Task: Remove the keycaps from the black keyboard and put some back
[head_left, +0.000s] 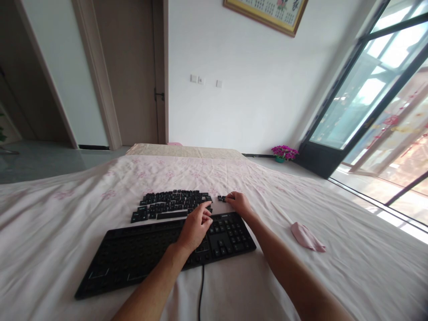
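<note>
A black keyboard (pixel 133 249) lies at a slant on the cloth. Keycaps stand on its right-hand part, while the left part shows bare key sockets. My left hand (pixel 196 225) is over the middle of the keyboard, index finger stretched out and the other fingers loosely bent, with nothing visible in it. Beyond the keyboard, loose black keycaps (pixel 174 201) are laid out in rows, among them a long space bar (pixel 172 215). My right hand (pixel 238 203) pinches at a small keycap (pixel 223 199) to the right of those rows; its fingertips partly hide it.
A pale floral cloth (pixel 110 178) covers the wide surface, with folds throughout. A black cable (pixel 201 290) runs from the keyboard towards me. A pink cloth (pixel 307 237) lies at the right. Further off are a pot of magenta flowers (pixel 284 153) and a glass door (pixel 351 98).
</note>
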A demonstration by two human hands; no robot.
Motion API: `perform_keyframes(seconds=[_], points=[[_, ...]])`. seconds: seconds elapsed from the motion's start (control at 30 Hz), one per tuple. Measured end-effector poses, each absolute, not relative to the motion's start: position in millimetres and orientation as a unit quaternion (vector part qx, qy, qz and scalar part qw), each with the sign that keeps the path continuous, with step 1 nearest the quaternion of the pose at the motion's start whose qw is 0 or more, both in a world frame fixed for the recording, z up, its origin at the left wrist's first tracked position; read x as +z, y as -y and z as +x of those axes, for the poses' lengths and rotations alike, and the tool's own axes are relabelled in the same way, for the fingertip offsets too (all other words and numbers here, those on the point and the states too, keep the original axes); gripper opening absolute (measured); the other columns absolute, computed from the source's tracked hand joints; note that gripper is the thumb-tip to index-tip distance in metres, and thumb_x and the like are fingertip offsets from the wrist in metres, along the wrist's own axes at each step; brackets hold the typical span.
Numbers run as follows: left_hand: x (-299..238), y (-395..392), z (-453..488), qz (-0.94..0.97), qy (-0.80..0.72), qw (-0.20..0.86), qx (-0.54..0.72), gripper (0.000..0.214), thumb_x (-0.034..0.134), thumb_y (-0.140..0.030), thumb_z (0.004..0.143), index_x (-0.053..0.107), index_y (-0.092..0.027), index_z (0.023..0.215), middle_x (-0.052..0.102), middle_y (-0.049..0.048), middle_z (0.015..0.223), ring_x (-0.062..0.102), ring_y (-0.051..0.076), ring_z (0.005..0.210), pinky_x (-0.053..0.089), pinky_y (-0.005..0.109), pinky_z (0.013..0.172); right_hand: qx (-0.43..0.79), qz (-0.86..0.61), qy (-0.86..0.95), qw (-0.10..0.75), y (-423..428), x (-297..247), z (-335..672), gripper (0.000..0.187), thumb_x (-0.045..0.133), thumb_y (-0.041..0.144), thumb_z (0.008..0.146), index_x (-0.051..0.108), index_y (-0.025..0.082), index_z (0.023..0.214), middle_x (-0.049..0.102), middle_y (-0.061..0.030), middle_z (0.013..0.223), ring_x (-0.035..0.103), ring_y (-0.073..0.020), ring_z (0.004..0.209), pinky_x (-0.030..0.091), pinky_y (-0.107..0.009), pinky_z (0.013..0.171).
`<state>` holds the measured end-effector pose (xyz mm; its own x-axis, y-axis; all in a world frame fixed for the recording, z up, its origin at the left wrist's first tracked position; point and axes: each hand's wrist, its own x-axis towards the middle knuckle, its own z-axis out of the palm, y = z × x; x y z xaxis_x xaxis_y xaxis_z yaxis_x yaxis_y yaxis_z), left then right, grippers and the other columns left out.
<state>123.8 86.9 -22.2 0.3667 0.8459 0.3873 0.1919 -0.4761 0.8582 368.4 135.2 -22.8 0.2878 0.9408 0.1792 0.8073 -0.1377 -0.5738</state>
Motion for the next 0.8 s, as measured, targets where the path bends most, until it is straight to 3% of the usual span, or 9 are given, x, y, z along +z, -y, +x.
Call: perform_keyframes(seconds=[0.23, 0.37, 0.47, 0.53, 0.6, 0.7, 0.8], points=[[-23, -88, 124, 0.738, -0.349, 0.371, 0.442, 0.052, 0.055, -0.008, 0.077, 0.053, -0.019, 0.127, 0.064, 0.0030, 0.095, 0.063, 0.010, 0.073, 0.053, 0.026, 0.077, 0.106, -0.734, 0.587, 0.325, -132, -18, 364, 0.021, 0.064, 0.035, 0.077, 0.071, 0.019, 0.089, 0.072, -0.0034, 0.082, 0.063, -0.0184, 0.076, 0.041, -0.026, 0.066], [-23, -88, 124, 0.741, -0.346, 0.371, 0.440, 0.049, 0.056, -0.006, 0.076, 0.056, -0.019, 0.124, 0.064, 0.0036, 0.095, 0.063, 0.010, 0.073, 0.053, 0.027, 0.077, 0.102, -0.716, 0.590, 0.360, -119, 0, 358, 0.040, 0.038, 0.043, 0.093, 0.067, 0.017, 0.086, 0.070, -0.0054, 0.084, 0.062, -0.0160, 0.069, 0.043, -0.028, 0.067], [-22, -87, 124, 0.746, -0.344, 0.368, 0.436, 0.047, 0.056, -0.005, 0.076, 0.057, -0.018, 0.122, 0.065, 0.0041, 0.095, 0.064, 0.011, 0.075, 0.053, 0.028, 0.078, 0.090, -0.665, 0.634, 0.384, -100, 24, 351, 0.050, 0.022, 0.042, 0.098, 0.066, 0.019, 0.087, 0.069, -0.0049, 0.089, 0.062, -0.0164, 0.077, 0.044, -0.028, 0.074], [-21, -87, 123, 0.749, -0.344, 0.365, 0.433, 0.046, 0.055, -0.005, 0.077, 0.058, -0.018, 0.121, 0.064, 0.0043, 0.096, 0.064, 0.011, 0.076, 0.053, 0.029, 0.079, 0.056, -0.628, 0.686, 0.364, -85, 39, 344, 0.044, 0.027, 0.040, 0.097, 0.066, 0.021, 0.087, 0.068, -0.0039, 0.088, 0.060, -0.0176, 0.085, 0.042, -0.029, 0.080], [-21, -86, 123, 0.754, -0.344, 0.360, 0.429, 0.044, 0.055, -0.006, 0.077, 0.059, -0.018, 0.120, 0.064, 0.0045, 0.098, 0.063, 0.011, 0.076, 0.053, 0.029, 0.080, 0.056, -0.616, 0.701, 0.356, -70, 50, 335, 0.042, 0.029, 0.040, 0.097, 0.067, 0.023, 0.088, 0.065, -0.0026, 0.081, 0.059, -0.0168, 0.081, 0.042, -0.028, 0.077], [-20, -85, 122, 0.765, -0.342, 0.350, 0.419, 0.042, 0.054, -0.007, 0.078, 0.060, -0.019, 0.118, 0.063, 0.0039, 0.098, 0.063, 0.011, 0.076, 0.052, 0.030, 0.081, 0.149, -0.599, 0.685, 0.386, -54, 53, 321, 0.040, 0.033, 0.043, 0.096, 0.067, 0.022, 0.092, 0.062, -0.0006, 0.074, 0.057, -0.0142, 0.067, 0.042, -0.026, 0.066], [-20, -84, 122, 0.778, -0.331, 0.348, 0.405, 0.043, 0.056, -0.007, 0.077, 0.061, -0.020, 0.117, 0.062, 0.0029, 0.097, 0.063, 0.012, 0.077, 0.051, 0.029, 0.080, 0.231, -0.592, 0.671, 0.382, -46, 47, 312, 0.027, 0.050, 0.043, 0.089, 0.065, 0.021, 0.091, 0.062, 0.0014, 0.072, 0.055, -0.0128, 0.061, 0.042, -0.024, 0.059]])
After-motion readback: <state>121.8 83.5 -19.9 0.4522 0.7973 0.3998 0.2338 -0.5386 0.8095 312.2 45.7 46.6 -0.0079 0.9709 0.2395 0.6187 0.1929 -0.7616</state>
